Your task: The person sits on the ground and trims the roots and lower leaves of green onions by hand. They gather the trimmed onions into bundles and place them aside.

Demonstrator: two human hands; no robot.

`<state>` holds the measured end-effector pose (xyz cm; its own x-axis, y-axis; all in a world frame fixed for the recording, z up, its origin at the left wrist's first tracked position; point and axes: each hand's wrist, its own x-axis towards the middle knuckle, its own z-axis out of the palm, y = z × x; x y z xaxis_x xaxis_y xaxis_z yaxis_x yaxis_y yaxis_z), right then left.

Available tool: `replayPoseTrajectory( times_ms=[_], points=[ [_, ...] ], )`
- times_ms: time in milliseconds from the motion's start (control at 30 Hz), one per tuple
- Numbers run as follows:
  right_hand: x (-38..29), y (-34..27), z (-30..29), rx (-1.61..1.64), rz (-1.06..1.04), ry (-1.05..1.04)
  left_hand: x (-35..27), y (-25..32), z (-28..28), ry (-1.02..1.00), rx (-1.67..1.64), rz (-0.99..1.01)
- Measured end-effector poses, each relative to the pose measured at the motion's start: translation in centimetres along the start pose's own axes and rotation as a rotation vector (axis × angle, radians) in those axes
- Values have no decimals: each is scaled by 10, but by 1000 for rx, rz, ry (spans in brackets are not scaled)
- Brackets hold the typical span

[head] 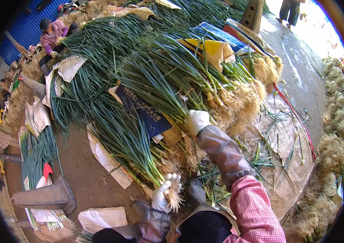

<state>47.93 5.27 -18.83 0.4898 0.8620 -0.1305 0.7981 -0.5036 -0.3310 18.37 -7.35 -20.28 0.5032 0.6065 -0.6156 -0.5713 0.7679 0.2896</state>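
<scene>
My left hand, in a white glove, holds several long green onions near their whitish base. Their pale roots dangle beside the fingers, and the green leaves reach up and left. Further up and right, my right hand, also gloved, is closed around the stems of another clump of green onions on the big heap. Tan root ends of the heap face right. A dark blue printed sack lies between the two clumps, bearing writing. Beneath the left clump, more onions rest on a pale sack.
A fallen cone lies left across a wrapped onion bundle. A co-worker sits at the upper left. A red strap crosses the littered ground sheet. Rooty bundles line the right side. Another person's legs stand beyond.
</scene>
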Motion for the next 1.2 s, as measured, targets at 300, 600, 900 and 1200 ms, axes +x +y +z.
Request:
replayPoseTrajectory(
  times_ms=[300, 600, 900, 1200],
  points=[
    [-153, 16, 70, 1206, 130, -482, 7, -11, -9, 102, 453, 124],
    [-149, 29, 52, 1662, 296, 148, 12, -9, -18, 247, 335, 138],
    [-178, 13, 58, 1613, 416, -212, 23, -11, -10, 245, 653, 251],
    [-207, -16, 83, 1321, 307, -390, 11, -10, -18, 288, 287, -10]
  ],
)
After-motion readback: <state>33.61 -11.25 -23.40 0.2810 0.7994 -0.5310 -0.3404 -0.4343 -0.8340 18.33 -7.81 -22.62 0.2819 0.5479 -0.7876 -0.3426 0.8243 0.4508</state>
